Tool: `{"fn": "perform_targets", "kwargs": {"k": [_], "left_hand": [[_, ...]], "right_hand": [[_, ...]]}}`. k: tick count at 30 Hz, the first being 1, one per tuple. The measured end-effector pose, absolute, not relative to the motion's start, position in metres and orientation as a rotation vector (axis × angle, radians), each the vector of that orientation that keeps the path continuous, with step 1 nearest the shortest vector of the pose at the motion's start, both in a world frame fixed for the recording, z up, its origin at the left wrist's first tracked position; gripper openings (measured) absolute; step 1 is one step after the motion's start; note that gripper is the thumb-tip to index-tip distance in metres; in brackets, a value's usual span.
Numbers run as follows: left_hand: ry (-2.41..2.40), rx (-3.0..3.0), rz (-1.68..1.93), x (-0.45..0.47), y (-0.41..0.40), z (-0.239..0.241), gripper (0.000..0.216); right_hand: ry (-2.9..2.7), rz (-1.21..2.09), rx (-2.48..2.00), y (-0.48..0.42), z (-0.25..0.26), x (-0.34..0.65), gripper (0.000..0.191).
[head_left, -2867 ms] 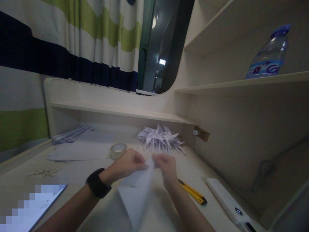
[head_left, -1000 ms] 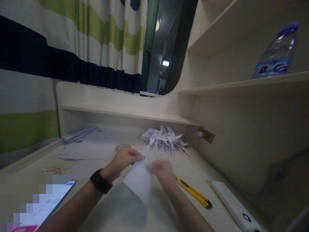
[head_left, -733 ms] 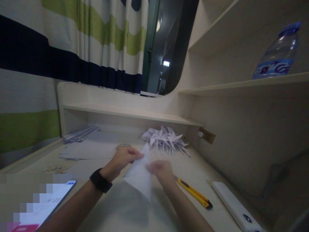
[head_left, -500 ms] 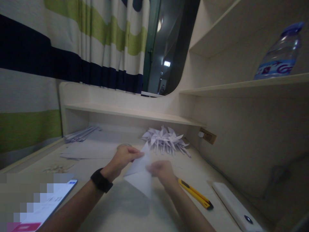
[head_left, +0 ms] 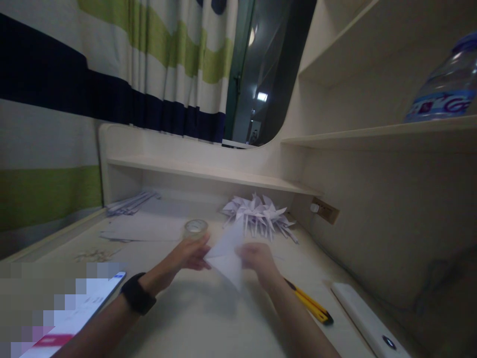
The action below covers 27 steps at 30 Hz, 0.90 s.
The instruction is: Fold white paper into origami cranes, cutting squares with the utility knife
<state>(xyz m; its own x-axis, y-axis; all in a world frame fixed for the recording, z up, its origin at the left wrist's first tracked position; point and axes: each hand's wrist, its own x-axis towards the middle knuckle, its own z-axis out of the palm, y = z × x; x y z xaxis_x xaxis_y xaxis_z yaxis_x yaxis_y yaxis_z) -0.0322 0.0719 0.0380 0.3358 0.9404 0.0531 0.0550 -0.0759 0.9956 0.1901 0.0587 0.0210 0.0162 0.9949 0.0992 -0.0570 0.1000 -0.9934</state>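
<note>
A folded white sheet of paper (head_left: 227,256), pointed at its top and bottom, is held up over the desk. The right edge of this paper is pinched in my right hand (head_left: 257,259). At its left corner my left hand (head_left: 193,253), with a black watch (head_left: 138,293) on the wrist, has its fingers curled against the paper; motion blurs their tips. Just beyond my left hand lies a roll of clear tape (head_left: 196,227). Behind the sheet rests a pile of white paper pinwheels (head_left: 257,211). Beside my right forearm is a yellow utility knife (head_left: 311,304).
Flat paper sheets (head_left: 149,219) and a stack of paper strips (head_left: 132,203) lie at the back left. A lit phone (head_left: 85,308) is at front left, near small scraps (head_left: 97,255). On the right are a long white case (head_left: 363,315), a wall socket (head_left: 325,211) and a shelved bottle (head_left: 443,94).
My left hand has slid down from the paper's upper edge to its left corner, uncovering the tape roll. The sheet has turned slightly, and the view has shifted a little.
</note>
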Motion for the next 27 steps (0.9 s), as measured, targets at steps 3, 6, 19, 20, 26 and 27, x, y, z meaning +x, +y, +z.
{"fn": "perform_targets", "kwargs": {"k": [3,6,19,20,26,27], "left_hand": [[1.030,1.509,0.950,-0.036,0.064,0.030,0.047],[1.126,1.538,1.046,-0.034,0.058,0.026,0.036],[1.132,1.468,1.177,-0.032,0.054,0.032,0.027],[1.127,1.473,1.186,-0.032,0.055,0.031,0.027],[1.089,1.381,1.226,-0.031,0.053,0.029,0.036],[1.084,1.360,1.223,-0.030,0.052,0.028,0.037]], "right_hand": [[-1.176,1.062,-1.132,0.060,0.018,0.186,0.045],[-1.167,1.020,-1.157,0.061,0.016,0.184,0.046],[-1.222,1.213,-1.193,0.056,0.016,0.184,0.047],[-1.216,1.220,-1.199,0.056,0.016,0.184,0.047],[-1.157,1.183,-1.198,0.056,0.014,0.178,0.049],[-1.147,1.173,-1.191,0.056,0.013,0.177,0.049]]}}
